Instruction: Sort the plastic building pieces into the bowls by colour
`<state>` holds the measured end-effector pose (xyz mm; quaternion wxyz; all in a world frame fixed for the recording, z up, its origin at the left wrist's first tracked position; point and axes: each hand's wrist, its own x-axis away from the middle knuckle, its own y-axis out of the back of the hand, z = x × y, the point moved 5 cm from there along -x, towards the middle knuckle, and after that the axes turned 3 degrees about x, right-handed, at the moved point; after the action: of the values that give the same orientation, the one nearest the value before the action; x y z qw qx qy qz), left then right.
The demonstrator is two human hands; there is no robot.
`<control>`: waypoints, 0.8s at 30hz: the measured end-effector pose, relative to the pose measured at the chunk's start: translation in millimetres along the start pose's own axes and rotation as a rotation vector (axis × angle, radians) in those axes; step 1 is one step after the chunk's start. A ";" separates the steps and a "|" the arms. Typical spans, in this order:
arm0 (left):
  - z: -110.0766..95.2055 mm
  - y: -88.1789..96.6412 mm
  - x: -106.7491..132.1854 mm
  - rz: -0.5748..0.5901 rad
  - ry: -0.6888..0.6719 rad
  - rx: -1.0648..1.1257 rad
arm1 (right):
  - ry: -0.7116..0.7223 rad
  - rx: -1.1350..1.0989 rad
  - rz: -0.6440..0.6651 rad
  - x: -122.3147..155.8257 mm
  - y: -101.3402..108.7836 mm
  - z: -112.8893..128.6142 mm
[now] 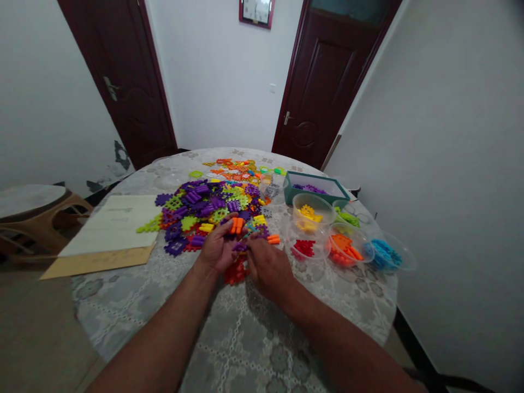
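Orange pieces [236, 225] are pinched in the closed grip of the left hand [216, 251], just short of the pile [204, 210]. The grip of the right hand [266, 265], curled alongside, cannot be read — a loosened pinch could see them dropped.

Two hands are showing in the lower middle, the left hand [219, 250] and the right hand [268, 266]; the left one is holding two orange pieces [236, 225]. Five clear bowls [298, 204] and one teal box [315, 176] are standing at the right middle. Two dark doors [123, 82] are standing at the top, with one wall clock [256, 12] hanging between them. One white sheet [117, 224] and one cardboard [94, 262] are lying at the left. The pile [204, 204] in the centre is holding too many pieces to count.
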<state>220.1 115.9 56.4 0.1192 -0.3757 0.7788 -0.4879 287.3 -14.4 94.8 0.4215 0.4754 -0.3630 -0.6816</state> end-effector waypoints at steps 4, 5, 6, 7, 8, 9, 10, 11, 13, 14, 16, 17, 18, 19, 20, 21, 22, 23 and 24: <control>-4.4 0.4 0.9 0.027 -0.082 -0.030 | -0.009 -0.249 0.152 14.8 12.0 2.4; -4.0 0.6 0.9 0.029 -0.088 -0.048 | -0.011 -0.312 0.182 17.7 16.5 1.4; -3.4 0.8 0.9 0.026 -0.094 -0.069 | -0.013 -0.367 0.207 20.1 21.4 -0.5; -2.7 1.2 0.9 0.018 -0.098 -0.091 | -0.017 -0.410 0.228 22.0 26.6 -3.4; -2.0 1.6 0.9 0.005 -0.100 -0.112 | -0.025 -0.438 0.244 23.1 32.2 -7.5; -1.1 1.9 1.0 -0.008 -0.095 -0.129 | -0.036 -0.457 0.254 23.4 38.2 -12.7; -0.3 1.9 1.0 -0.019 -0.090 -0.140 | -0.053 -0.473 0.258 22.8 44.7 -19.2; 0.4 1.8 1.0 -0.030 -0.082 -0.143 | -0.080 -0.489 0.260 21.2 51.5 -27.2; 1.1 1.0 1.0 -0.048 -0.067 -0.129 | -0.168 -0.527 0.264 14.0 65.3 -48.6; 1.2 0.4 0.9 -0.057 -0.060 -0.114 | -0.222 -0.544 0.258 8.1 72.3 -62.0; 1.2 -0.4 0.6 -0.082 -0.047 -0.081 | -0.326 -0.565 0.199 -9.2 87.2 -94.2; 1.2 -0.8 0.5 -0.092 -0.040 -0.065 | -0.383 -0.581 0.124 -20.1 95.3 -113.0; 1.1 -1.2 0.5 -0.099 -0.035 -0.052 | -0.444 -0.604 0.023 -31.3 103.2 -132.7; 1.1 -1.4 0.7 -0.102 -0.029 -0.046 | -0.518 -0.641 -0.101 -41.6 110.5 -152.8; 1.1 -1.8 0.9 -0.100 -0.023 -0.045 | -0.589 -0.676 -0.217 -50.3 115.9 -171.3; 1.0 -2.1 1.3 -0.091 -0.016 -0.047 | -0.643 -0.697 -0.308 -57.3 119.3 -186.6; 0.9 -2.5 1.7 -0.078 -0.011 -0.053 | -0.682 -0.707 -0.375 -62.2 120.8 -198.1; 0.6 -2.8 2.2 -0.063 -0.007 -0.059 | -0.700 -0.705 -0.413 -64.8 120.6 -205.1; 0.4 -2.9 2.7 -0.049 -0.005 -0.063 | -0.703 -0.698 -0.431 -64.9 119.0 -207.6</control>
<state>219.9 113.0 59.2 0.0970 -0.3996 0.7841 -0.4648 525.2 -19.6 164.5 0.2580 0.1143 -0.1284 -0.9507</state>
